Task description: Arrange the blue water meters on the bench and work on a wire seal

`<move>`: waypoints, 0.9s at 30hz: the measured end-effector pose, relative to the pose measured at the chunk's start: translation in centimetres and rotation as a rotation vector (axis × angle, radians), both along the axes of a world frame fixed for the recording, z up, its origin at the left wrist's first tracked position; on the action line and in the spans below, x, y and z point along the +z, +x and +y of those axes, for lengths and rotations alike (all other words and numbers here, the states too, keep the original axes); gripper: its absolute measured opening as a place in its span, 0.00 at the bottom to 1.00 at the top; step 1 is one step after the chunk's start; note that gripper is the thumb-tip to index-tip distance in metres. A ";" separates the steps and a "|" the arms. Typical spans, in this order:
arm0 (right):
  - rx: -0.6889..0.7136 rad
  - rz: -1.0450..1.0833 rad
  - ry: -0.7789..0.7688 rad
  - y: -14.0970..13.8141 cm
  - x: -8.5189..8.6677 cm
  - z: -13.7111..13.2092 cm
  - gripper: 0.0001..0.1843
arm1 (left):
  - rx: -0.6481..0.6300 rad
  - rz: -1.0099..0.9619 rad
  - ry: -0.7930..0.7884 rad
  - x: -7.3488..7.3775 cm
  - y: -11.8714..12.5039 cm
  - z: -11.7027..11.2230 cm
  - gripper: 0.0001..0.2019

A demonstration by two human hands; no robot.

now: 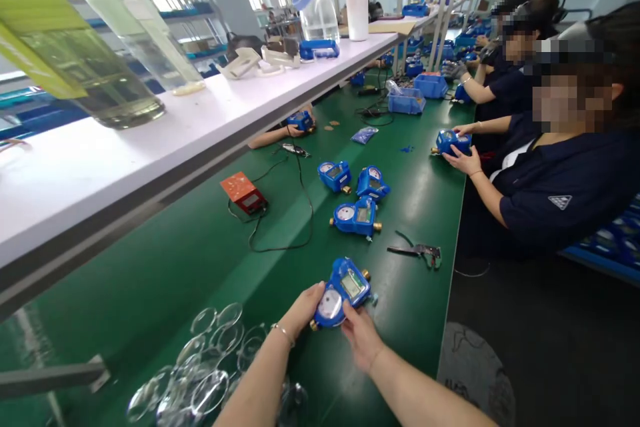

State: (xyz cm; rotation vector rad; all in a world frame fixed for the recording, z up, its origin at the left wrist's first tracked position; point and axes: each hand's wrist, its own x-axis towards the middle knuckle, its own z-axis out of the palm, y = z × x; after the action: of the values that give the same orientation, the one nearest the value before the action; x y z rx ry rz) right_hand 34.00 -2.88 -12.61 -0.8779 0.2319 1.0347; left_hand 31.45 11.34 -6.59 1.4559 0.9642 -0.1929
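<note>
Both my hands grip a blue water meter (344, 293) with a round dial, a small rectangular display and brass pipe ends, low over the green bench. My left hand (304, 310) closes on the dial side. On the near edge, by the display, my right hand (363, 335) has its thumb on top. Just beyond lie more meters: one with its display facing me (355, 215), another to the upper left (335, 175) and a third to the upper right (373, 183). Black-handled pliers (417, 250) rest to the right of them.
Clear plastic rings (210, 367) are heaped at lower left. A red box (244, 192) trails a black cable. A white shelf (200, 127) with bottles runs above the left side. Co-workers sit along the right; one holds a blue meter (450, 141). Blue bins (407, 101) stand farther back.
</note>
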 end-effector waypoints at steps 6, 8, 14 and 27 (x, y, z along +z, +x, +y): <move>0.104 -0.102 0.059 3.5 0.1 -3.4 0.19 | 0.175 -0.086 -0.260 -1.5 -5.3 -7.0 0.18; 0.211 -0.112 0.073 4.1 0.0 -4.4 0.15 | 0.270 -0.162 -0.301 -2.1 -6.1 -9.0 0.17; 0.422 -0.091 0.005 2.2 1.4 -6.5 0.21 | 0.501 -0.274 -0.395 -1.1 -7.4 -11.6 0.17; 0.777 -0.223 0.433 0.9 14.0 -11.6 0.57 | 0.428 -0.335 0.114 9.3 -15.3 -18.6 0.34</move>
State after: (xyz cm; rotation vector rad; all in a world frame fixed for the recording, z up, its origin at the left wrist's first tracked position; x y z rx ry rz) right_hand 34.90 -14.52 1.43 -0.6775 -0.5514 1.6089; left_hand 16.10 -7.24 2.70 1.2958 0.9938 0.4132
